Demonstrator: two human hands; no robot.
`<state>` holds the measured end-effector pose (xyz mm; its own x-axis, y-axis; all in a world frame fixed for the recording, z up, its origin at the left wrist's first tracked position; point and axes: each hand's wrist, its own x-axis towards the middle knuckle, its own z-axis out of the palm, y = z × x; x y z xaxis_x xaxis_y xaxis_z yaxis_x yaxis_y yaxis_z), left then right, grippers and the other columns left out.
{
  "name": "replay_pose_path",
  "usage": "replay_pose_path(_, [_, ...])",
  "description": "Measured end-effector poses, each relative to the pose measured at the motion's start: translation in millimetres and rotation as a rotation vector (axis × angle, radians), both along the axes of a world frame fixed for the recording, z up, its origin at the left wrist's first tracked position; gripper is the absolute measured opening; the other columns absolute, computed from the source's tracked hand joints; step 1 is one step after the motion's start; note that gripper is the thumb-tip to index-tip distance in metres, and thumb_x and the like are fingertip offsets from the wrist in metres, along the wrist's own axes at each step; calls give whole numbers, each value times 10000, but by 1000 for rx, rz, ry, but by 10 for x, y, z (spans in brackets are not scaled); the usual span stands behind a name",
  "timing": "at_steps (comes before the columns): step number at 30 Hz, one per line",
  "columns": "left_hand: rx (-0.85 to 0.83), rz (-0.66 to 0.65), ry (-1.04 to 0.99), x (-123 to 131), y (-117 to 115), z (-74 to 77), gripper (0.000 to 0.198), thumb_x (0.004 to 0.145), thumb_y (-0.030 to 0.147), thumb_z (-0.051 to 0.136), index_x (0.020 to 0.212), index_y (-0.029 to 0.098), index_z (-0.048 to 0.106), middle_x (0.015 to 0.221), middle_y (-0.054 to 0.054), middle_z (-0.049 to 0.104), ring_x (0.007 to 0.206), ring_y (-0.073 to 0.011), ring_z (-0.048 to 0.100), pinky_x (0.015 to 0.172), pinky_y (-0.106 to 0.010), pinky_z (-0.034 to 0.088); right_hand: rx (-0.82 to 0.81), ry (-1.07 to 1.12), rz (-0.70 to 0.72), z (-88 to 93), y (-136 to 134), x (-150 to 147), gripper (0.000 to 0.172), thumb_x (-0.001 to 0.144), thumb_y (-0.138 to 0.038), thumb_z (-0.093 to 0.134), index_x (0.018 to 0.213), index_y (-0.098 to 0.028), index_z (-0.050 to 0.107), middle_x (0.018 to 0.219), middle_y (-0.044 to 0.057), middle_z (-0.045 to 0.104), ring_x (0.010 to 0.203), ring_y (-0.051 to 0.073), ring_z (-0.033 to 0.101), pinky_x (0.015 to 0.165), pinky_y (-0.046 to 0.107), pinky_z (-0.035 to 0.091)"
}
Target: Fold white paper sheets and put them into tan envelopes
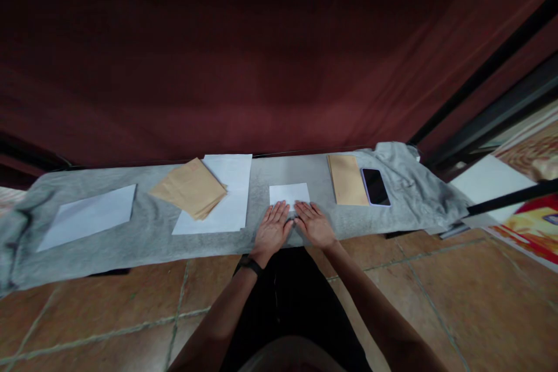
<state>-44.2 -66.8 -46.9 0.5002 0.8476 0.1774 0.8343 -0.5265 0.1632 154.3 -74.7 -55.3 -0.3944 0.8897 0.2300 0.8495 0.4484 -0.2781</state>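
Observation:
A small white sheet of paper (289, 193) lies flat on the grey cloth-covered surface, straight in front of me. My left hand (274, 229) rests palm down with its fingertips on the sheet's lower left edge. Beside it my right hand (314, 225) is also laid flat, fingertips on the lower right edge. The fingers of both hands are stretched out, and the thumbs almost meet just below the paper. Neither hand grips anything.
Brown envelopes (194, 187) overlap large white sheets (226, 209) on the left. Farther left lies another white sheet (91, 215). On the right are more brown envelopes (349, 181) and a phone (375, 187). A dark red panel (279, 81) stands behind the grey cloth (152, 244).

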Motion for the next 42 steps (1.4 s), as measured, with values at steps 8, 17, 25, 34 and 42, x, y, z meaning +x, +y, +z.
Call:
replay_pose_path(8, [-18, 86, 34, 5, -27, -35, 623, 1064, 442, 291, 1566, 81, 368, 1635, -140, 350, 1544, -234, 278, 1271, -442, 271, 39, -2, -297, -59, -83, -113, 535, 1085, -379, 346, 1529, -99, 452, 1571, 143, 461, 1443, 286, 462, 1224, 492, 262])
replay_pose_path(17, [-17, 87, 59, 4, -12, -53, 640, 1064, 478, 267, 1568, 98, 375, 1633, -133, 365, 1539, -239, 297, 1268, -439, 267, 75, 11, -343, -146, -102, -148, 575, 1079, -394, 339, 1528, -49, 439, 1561, 191, 455, 1456, 330, 435, 1214, 535, 255])
replay_pose_path(25, [-2, 68, 81, 7, 10, -53, 576, 1057, 474, 325, 1571, 224, 398, 1654, -89, 339, 1533, -248, 312, 1249, -455, 292, 30, 108, -351, -251, -64, -154, 586, 1071, -391, 356, 1552, -59, 395, 1596, 188, 409, 1496, 310, 374, 1239, 542, 204])
replay_pose_path(34, [-16, 102, 98, 22, 19, -40, 581, 1047, 495, 337, 1573, 256, 395, 1657, -59, 335, 1535, -227, 307, 1261, -441, 272, -88, 80, -370, -222, -53, -191, 612, 1064, -372, 354, 1595, -72, 305, 1656, 173, 302, 1548, 278, 265, 1276, 516, 121])
replay_pose_path(42, [-25, 118, 58, 12, 6, -58, 580, 1051, 479, 311, 1575, 245, 391, 1654, -53, 344, 1538, -221, 300, 1269, -438, 257, -83, 22, -369, -169, -59, -184, 611, 1068, -382, 352, 1584, -57, 324, 1650, 177, 304, 1530, 305, 307, 1262, 527, 159])
